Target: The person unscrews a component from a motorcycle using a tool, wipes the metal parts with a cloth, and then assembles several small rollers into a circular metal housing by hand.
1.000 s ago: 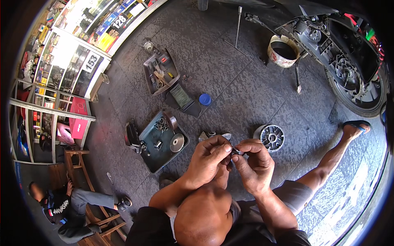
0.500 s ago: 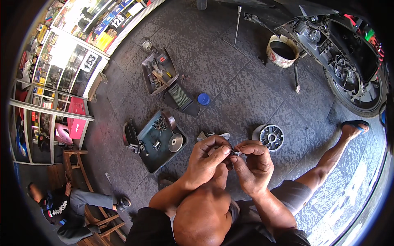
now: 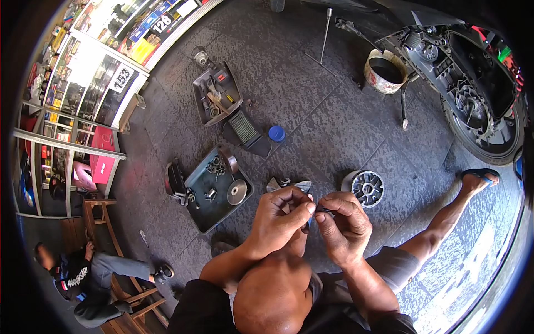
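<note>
My left hand (image 3: 282,218) and my right hand (image 3: 346,227) meet in front of my raised knee, fingertips nearly touching. A small dark part (image 3: 322,210) is pinched between the thumb and forefinger of the right hand; its kind is too small to make out. The left thumb and forefinger are pressed together beside it, and what lies between them is hidden. Just beyond the right hand, a round ribbed metal variator pulley (image 3: 367,188) lies on the floor. A crumpled grey cloth (image 3: 303,186) is behind the left hand.
Left of my hands a tray (image 3: 207,221) carries metal parts and a disc (image 3: 237,192). Farther off are a tool bin (image 3: 238,100), a pleated filter (image 3: 243,131), a blue cap (image 3: 276,133), a bucket (image 3: 385,83), a T-handle wrench (image 3: 325,42) and an opened scooter (image 3: 445,61). A person (image 3: 78,281) sits left.
The fingertips have shifted slightly on the small part: a shiny bit seen between them before no longer shows, and the left and right fingertips are a little farther apart.
</note>
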